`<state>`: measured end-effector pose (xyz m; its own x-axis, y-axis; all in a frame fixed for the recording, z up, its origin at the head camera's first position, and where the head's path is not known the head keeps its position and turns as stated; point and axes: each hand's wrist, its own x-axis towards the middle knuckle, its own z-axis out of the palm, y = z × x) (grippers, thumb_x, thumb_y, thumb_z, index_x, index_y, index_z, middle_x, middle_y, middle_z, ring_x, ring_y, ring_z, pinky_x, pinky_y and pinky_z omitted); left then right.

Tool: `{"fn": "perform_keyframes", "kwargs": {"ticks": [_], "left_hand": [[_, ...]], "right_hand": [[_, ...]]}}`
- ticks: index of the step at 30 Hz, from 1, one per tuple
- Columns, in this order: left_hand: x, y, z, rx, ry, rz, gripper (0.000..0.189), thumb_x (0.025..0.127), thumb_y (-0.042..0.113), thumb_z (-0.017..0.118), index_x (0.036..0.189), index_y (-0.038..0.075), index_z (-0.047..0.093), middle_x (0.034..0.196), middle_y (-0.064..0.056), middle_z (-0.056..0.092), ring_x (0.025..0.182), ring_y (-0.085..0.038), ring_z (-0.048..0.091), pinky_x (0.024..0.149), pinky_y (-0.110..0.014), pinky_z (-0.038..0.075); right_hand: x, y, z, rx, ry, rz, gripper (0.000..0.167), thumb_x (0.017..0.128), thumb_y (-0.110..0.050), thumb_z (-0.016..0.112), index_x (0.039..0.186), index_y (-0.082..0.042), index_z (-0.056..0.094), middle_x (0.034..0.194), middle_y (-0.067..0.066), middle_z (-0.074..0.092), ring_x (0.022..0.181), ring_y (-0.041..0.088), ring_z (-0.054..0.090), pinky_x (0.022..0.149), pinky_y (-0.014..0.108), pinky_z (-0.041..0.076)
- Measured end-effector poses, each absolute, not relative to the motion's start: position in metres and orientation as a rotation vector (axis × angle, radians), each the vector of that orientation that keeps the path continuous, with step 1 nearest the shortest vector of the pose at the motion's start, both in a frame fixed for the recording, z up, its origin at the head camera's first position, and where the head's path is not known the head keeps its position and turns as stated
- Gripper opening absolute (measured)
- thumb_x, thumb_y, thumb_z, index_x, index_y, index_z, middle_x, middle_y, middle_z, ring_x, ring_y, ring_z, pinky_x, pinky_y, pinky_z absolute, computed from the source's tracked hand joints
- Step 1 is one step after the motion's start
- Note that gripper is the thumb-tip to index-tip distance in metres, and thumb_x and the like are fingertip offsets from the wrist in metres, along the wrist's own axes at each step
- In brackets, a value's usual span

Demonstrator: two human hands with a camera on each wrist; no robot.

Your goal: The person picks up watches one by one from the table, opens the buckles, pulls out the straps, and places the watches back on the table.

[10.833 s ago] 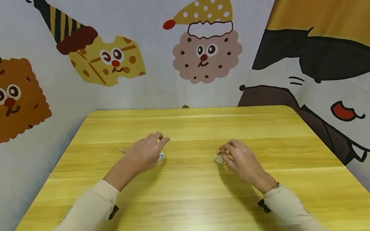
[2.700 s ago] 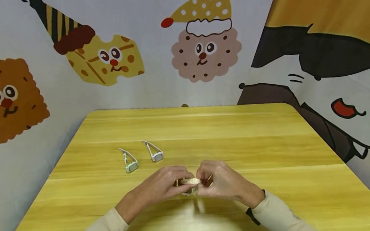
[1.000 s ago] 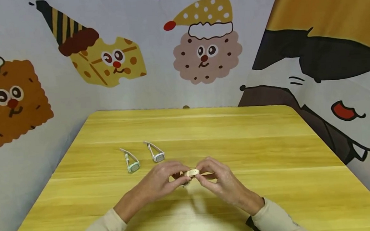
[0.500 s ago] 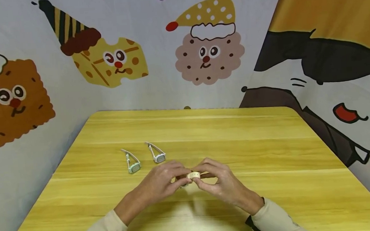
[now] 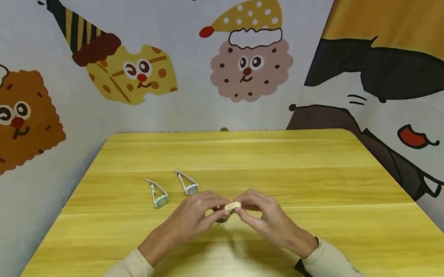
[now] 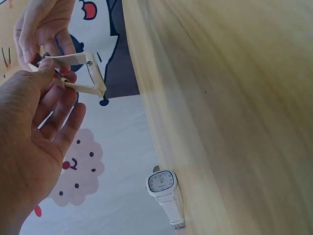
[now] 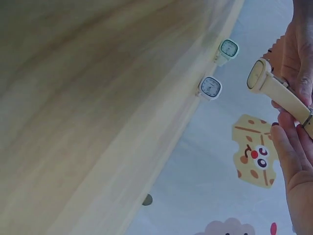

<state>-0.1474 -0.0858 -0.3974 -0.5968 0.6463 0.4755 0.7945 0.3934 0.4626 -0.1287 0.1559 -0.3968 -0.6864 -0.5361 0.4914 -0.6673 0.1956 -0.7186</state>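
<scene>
Near the middle of the table, a cream wristwatch (image 5: 232, 206) is held up between both hands. My left hand (image 5: 194, 214) pinches its strap between thumb and fingers. Opposite it, the thumb and fingertips of my right hand (image 5: 269, 214) pinch the strap's end. In the right wrist view the cream watch (image 7: 283, 97) shows its case pointing away from the hands, with a buckle close to the right fingers. The left wrist view shows the strap bent into a loop, the left thumb (image 6: 45, 68) pressing on it; fingers partly hide the buckle.
Two more wristwatches stand on the table (image 5: 223, 155) beyond my left hand: a pale green watch (image 5: 160, 200) and a white watch (image 5: 191, 189), both with straps closed in loops. Behind the table's far edge hangs a cartoon-printed cloth (image 5: 193, 110).
Earlier my right hand was at the cream watch on the table's right and my left near the other watches. Both hands then met mid-table; in the last second the strap has only tilted slightly.
</scene>
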Motion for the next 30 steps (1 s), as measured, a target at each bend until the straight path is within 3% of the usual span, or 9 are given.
{"fn": "perform_keyframes", "kwargs": {"ticks": [12,18,25,30], "left_hand": [[-0.146,-0.0858,-0.3953,-1.199,-2.499,-0.99,0.022,0.101,0.028,0.068,0.114,0.012,0.074,0.104,0.004,0.071,0.09,-0.007,0.063,0.074,-0.026,0.057],[-0.1432,-0.0829,-0.3956,-1.182,-2.48,-0.965,0.018,0.099,0.024,0.071,0.112,0.012,0.074,0.106,0.003,0.069,0.088,-0.005,0.061,0.072,-0.022,0.056],[-0.1398,-0.0793,-0.3982,-1.237,-2.399,-0.983,0.029,0.097,0.015,0.073,0.124,0.008,0.068,0.115,-0.004,0.07,0.089,-0.007,0.064,0.073,-0.023,0.057],[-0.1402,-0.0767,-0.397,-1.294,-2.309,-1.017,0.028,0.095,0.01,0.075,0.122,0.009,0.069,0.113,-0.002,0.069,0.087,-0.007,0.066,0.071,-0.018,0.057]], "right_hand": [[-0.1271,0.1605,-0.3969,1.07,-2.321,1.523,0.022,0.099,0.004,0.063,0.118,-0.006,0.062,0.115,0.007,0.07,0.102,0.023,0.069,0.084,0.039,0.06],[-0.1255,0.1562,-0.3994,0.944,-2.343,1.56,0.017,0.096,0.002,0.068,0.109,-0.009,0.064,0.101,0.002,0.07,0.091,0.018,0.069,0.072,0.034,0.061],[-0.1239,0.154,-0.4,0.905,-2.27,1.748,0.019,0.094,0.007,0.067,0.106,-0.006,0.065,0.097,0.005,0.073,0.088,0.022,0.071,0.076,0.037,0.062],[-0.1228,0.1542,-0.3976,0.933,-2.198,1.838,0.016,0.096,0.008,0.064,0.108,-0.003,0.064,0.101,0.01,0.07,0.089,0.025,0.071,0.077,0.039,0.062]]}}
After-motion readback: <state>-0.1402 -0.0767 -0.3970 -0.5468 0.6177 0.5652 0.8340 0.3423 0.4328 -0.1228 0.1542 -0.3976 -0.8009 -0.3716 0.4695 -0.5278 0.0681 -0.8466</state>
